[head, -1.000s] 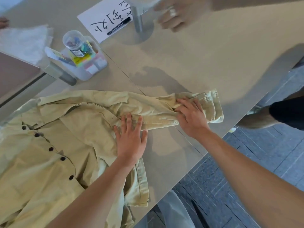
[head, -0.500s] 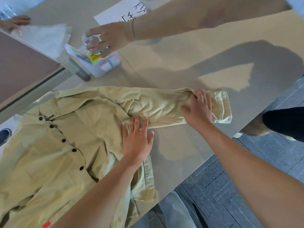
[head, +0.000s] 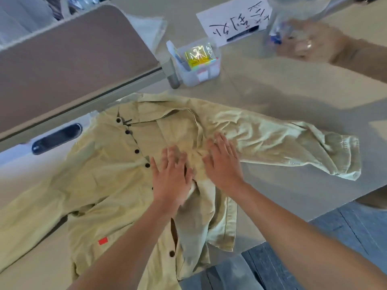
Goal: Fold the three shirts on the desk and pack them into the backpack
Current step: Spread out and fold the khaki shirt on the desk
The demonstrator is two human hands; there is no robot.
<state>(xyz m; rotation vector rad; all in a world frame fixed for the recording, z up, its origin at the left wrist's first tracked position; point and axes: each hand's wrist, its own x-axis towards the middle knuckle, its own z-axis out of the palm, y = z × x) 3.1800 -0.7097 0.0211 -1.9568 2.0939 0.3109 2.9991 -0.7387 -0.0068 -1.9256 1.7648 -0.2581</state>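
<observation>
I have both hands flat on the pale green shirt (head: 117, 168), which lies spread on the tabletop (head: 293, 91), nothing gripped: my left hand (head: 170, 178) beside the button line, my right hand (head: 225, 164) at the shoulder. From there the sleeve (head: 293, 147) runs lengthwise away to my right, so I judge the right hand nearer for folding it in.

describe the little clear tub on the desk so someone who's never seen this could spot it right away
Start from the pale yellow-green shirt spread across the desk and look beyond its collar. There stands the clear plastic tub, beside the end of the brown divider panel. A shiny yellow packet inside sets it apart from the handwritten paper sheet behind.
</observation>
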